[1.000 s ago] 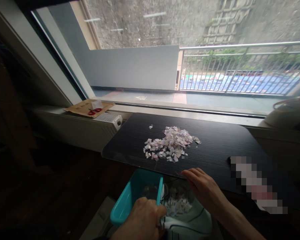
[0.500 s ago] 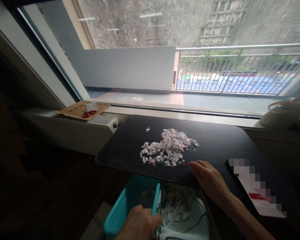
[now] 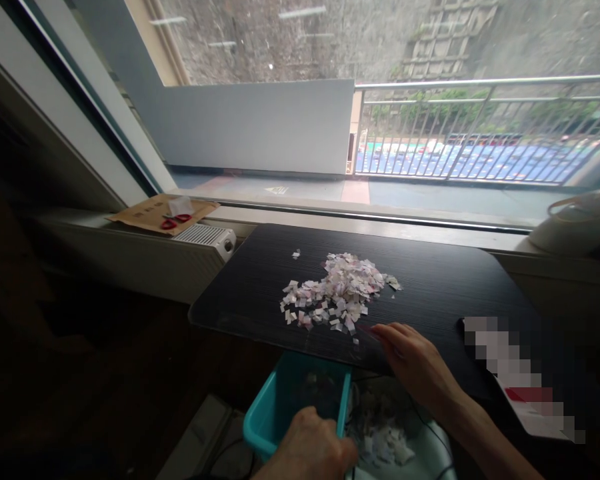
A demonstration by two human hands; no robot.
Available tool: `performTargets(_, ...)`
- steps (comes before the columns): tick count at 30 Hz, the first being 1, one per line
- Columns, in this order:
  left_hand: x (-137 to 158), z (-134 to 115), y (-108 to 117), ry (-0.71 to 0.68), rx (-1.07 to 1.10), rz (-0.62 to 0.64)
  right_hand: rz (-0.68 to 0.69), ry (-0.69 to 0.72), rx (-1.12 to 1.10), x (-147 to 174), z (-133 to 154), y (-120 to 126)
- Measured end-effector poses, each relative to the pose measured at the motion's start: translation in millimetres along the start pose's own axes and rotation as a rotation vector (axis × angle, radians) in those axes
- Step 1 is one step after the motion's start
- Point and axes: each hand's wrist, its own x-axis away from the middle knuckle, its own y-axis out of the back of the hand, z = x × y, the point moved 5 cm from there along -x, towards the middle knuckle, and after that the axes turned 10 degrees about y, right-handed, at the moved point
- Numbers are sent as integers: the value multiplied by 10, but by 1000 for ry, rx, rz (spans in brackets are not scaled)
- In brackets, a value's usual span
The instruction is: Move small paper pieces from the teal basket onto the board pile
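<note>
Left hand [image 3: 310,445] clasping teal bin [image 3: 280,400] — right hand [image 3: 411,350] beside paper scraps [image 3: 350,280], grip unclear.

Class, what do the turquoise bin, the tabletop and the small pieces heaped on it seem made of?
Turquoise bin: probably plastic, smooth; even colour and rounded rim suggest it.
Black tabletop: perhaps wood-effect board; fine grain lines, dull sheen.
Small pieces: likely paper, matt, thin, flat; some look translucent, possibly film.

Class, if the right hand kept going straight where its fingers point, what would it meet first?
Probably the near edge of the pile of scraps on the black table, though the right hand's height above the tabletop is unclear.
</note>
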Motion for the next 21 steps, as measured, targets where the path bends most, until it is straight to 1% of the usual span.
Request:
performTargets(2, -33, -48, -7, -15, -30, 15, -13, -18, 20, -13, 2, -3)
performTargets(4, -60, -71, -27, -21, -56, 13, 5, 2, 6, -29, 43, -30)
performTargets(7, -84, -73, -55, -30, -50, -32, 31, 52, -50, -51, 142, -65)
performTargets(11, -75, -72, -50, -45, -34, -57, 5, 36, -29, -82, 196, -37)
performTargets(16, -47, -98, 9, -45, -19, -14, 68, 65, -40, -115, 257, -44)
performTargets(21, -72, -90, 0, -30, 10, 24, 70, 41, -24, -138, 237, -44)
